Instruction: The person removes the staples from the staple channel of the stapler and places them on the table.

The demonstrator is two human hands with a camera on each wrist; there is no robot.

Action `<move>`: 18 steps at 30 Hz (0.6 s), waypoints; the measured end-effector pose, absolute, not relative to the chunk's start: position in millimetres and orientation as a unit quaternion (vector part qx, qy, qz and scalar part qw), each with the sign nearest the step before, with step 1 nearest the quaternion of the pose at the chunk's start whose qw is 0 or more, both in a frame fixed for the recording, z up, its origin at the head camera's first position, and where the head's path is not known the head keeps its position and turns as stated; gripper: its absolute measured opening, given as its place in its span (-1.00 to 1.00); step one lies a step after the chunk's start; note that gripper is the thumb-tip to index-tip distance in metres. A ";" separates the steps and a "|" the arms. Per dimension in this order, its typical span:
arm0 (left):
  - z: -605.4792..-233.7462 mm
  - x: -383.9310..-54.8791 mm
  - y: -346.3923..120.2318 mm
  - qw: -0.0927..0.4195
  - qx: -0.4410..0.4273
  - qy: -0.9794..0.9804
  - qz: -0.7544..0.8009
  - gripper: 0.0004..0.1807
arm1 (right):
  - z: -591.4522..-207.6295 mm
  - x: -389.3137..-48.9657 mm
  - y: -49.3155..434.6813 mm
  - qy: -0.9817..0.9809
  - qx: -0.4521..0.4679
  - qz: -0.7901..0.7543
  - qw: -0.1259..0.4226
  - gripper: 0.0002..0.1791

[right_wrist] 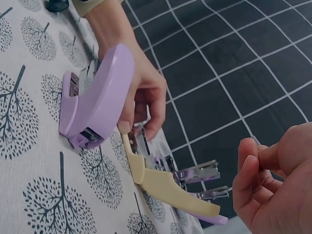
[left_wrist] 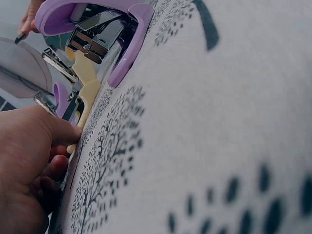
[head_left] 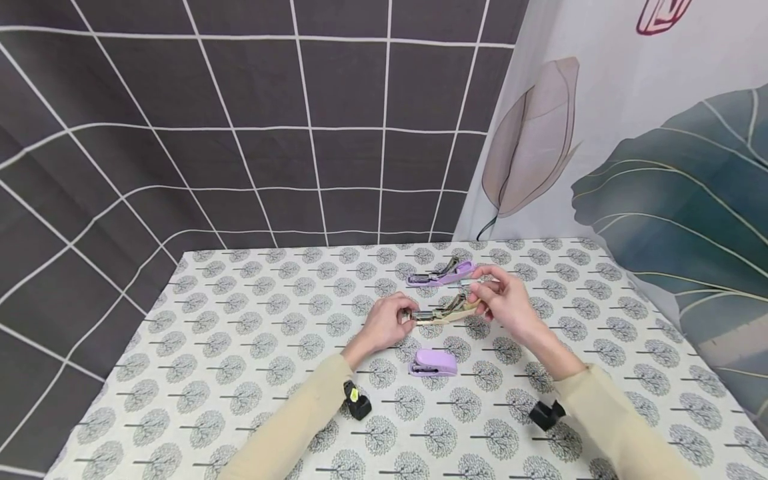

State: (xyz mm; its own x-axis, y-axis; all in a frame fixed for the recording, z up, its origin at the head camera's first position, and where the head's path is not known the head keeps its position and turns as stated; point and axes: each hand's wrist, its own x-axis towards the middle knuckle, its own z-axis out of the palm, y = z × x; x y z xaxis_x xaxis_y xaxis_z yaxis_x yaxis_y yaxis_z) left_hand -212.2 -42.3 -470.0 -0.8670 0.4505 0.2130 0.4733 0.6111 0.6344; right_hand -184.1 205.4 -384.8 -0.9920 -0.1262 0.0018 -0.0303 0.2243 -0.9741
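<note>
Nearest us lie the two wrist cameras, and just beyond, the folded purple stapler sits between the forearms — if either wrist sweeps low, we judge it could get knocked. Past it, the left hand pinches the front end of the cream stapler, which lies opened out on the tree-print cloth. That's a hold at one end only, so a push on the far end might swivel the body or slide the cloth under it. Over at the rear end, the right hand pinches a small thin piece, too small for us to name. Here's our real worry: a piece that slight could slip from the fingertips, or catch askew on the raised metal. We see a gap between this hand and the cream stapler from the right wrist. Just behind stands the obstacle — the opened purple stapler, close enough for fingers to bump. Farther back hang the dark gridded curtain and a leaf-printed cloth.
</note>
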 end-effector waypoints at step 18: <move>-470.3 -212.6 -41.9 0.011 -0.253 -0.896 -0.363 -0.69 | -391.2 -182.3 230.0 0.804 -0.032 -0.593 0.024 -0.78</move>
State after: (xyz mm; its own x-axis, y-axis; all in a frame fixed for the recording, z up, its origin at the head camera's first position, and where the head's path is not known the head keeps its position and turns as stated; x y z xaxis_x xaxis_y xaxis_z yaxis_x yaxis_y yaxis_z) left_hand -212.6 -41.9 -470.3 -0.8714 0.4462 0.2040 0.4623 0.6075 0.6459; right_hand -182.3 230.0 -391.2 -0.9968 -0.0794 -0.0006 -0.0230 0.2953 -0.9551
